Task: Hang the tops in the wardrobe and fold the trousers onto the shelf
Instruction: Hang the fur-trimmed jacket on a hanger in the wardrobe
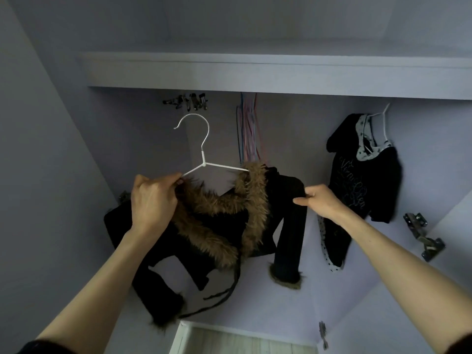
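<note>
A black jacket (pixel 288 215) with a brown fur collar (pixel 224 208) and fur cuffs sits half on a white wire hanger (pixel 204 152), held up inside the wardrobe. My left hand (pixel 153 200) grips the hanger's left arm together with the fur collar. My right hand (pixel 321 203) pinches the jacket's right shoulder at the top of the sleeve. The hanger's hook is free in the air below the shelf. Further right, a black printed top (pixel 362 175) hangs on its own white hanger.
A pale shelf board (pixel 255 72) spans the wardrobe above. Under it hang metal clip hangers (pixel 189 101) and a bunch of thin coloured hangers (pixel 246 129). Door hinges (pixel 422 236) stick out on the right wall. Wooden floor (pixel 229 341) shows at the bottom.
</note>
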`<state>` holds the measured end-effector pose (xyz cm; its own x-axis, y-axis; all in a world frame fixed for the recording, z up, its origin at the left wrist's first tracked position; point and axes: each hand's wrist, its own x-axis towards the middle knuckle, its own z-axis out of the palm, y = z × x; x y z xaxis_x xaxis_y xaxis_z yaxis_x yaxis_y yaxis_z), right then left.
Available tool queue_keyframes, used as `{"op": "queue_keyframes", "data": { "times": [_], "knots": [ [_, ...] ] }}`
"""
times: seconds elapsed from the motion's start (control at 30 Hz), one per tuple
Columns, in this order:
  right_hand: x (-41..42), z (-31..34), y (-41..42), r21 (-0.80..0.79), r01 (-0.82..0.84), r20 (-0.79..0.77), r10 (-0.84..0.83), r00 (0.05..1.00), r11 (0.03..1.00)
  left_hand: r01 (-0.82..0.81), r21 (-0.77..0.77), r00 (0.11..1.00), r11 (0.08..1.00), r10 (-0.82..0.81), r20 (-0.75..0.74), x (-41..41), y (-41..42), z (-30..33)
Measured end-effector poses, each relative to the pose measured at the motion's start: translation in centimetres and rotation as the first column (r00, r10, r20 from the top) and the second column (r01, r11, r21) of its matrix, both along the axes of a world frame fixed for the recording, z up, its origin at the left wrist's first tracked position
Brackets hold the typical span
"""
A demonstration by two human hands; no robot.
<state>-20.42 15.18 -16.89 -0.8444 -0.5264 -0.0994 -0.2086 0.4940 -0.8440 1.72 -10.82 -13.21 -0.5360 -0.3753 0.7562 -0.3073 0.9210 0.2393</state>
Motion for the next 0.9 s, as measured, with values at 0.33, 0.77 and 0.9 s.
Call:
{"op": "queue_keyframes", "data": {
  "times": [0.33, 0.77, 0.9],
  "knots": [
    [0.7, 3.0, 2.4, -0.426, 0.077, -0.095, -0.129, 0.987, 0.901, -0.103, -0.159, 0.978, 0.982, 0.129, 0.162, 0.4, -1.3, -1.3],
    [2.4, 4.0, 2.4, 0.129, 0.059, -0.536, 0.02, 0.844, 0.99, -0.009, -0.078, 0.999, 0.997, 0.006, -0.042, -1.4, 1.0, 0.9],
    [3.4, 5.2, -0.6, 0.411, -0.071, -0.642, 0.344, 0.686, 0.909, 0.076, -0.104, 0.997, 0.992, -0.077, -0.003, -1.9, 1.9, 1.0]
  ]
}}
